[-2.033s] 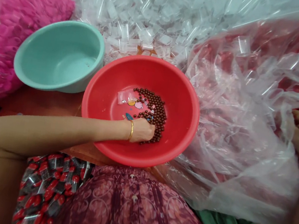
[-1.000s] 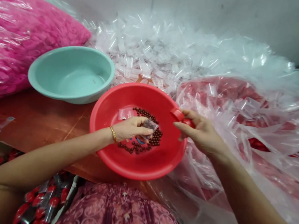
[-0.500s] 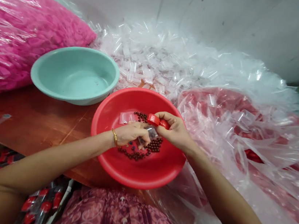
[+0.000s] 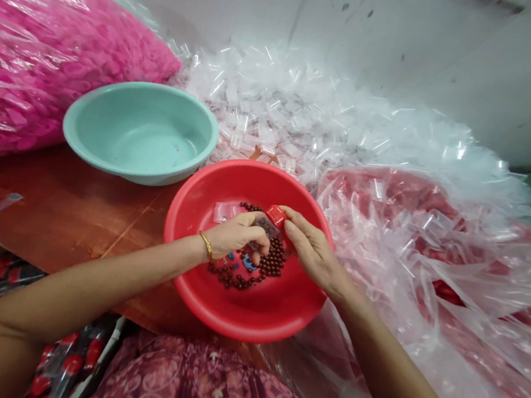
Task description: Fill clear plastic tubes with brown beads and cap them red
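Note:
My left hand [image 4: 241, 235] is closed round a small clear plastic container [image 4: 264, 227] with dark contents, tilted above the red basin [image 4: 239, 323]. A red cap [image 4: 276, 215] sits at the container's upper right end; whether it is fully seated I cannot tell. Against this cap are the thumb and fingertips of my right hand [image 4: 310, 247]. Below the hands, many small brown beads [image 4: 274, 259] lie on the basin floor, with a few blue pieces [image 4: 250, 263] among them. A clear empty container [image 4: 225, 212] rests in the basin, left of the beads.
A pale green basin [image 4: 145, 95] stands at the left, beside a big bag of pink pieces [image 4: 68, 62]. Clear containers [image 4: 296, 112] are heaped along the wall. At right spreads a plastic bag of red caps [image 4: 435, 247]. A box of red-capped containers [image 4: 70, 366] is at lower left.
My right hand has brought the red cap against the container's end, and its fingers have straightened. A second red piece in that hand no longer shows. The view has shifted slightly.

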A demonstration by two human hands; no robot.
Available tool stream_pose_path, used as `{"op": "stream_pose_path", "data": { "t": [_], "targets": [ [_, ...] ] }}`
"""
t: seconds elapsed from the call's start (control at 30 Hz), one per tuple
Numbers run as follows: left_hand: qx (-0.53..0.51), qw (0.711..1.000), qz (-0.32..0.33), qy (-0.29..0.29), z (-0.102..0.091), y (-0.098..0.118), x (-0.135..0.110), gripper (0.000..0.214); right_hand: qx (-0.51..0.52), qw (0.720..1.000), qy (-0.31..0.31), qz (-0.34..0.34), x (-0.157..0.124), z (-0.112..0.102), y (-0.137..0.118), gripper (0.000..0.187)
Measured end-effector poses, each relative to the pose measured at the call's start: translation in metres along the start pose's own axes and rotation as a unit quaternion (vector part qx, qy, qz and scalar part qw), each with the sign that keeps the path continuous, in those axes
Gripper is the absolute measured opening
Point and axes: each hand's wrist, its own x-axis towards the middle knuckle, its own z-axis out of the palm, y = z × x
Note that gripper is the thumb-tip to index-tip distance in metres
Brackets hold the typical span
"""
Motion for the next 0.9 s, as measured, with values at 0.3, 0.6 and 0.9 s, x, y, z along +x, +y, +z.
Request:
{"op": "stream_pose_path", "data": {
  "t": [0.3, 0.6, 0.9],
  "targets": [
    [0.106, 0.993, 0.038, 0.031, 0.003, -0.003, -0.005, 0.015, -0.041, 0.995, -0.085, -0.031, -0.003, -0.004, -0.009, 0.032],
    [0.213, 0.970, 0.115, 0.005, 0.002, -0.013, 0.001, 0.009, -0.233, 0.963, -0.063, -0.122, -0.015, -0.011, -0.009, 0.028],
    [0.198, 0.972, 0.125, 0.001, 0.004, -0.002, 0.000, 0.021, -0.072, 0.995, 0.058, -0.048, -0.015, 0.000, -0.009, 0.027]
  ]
}}
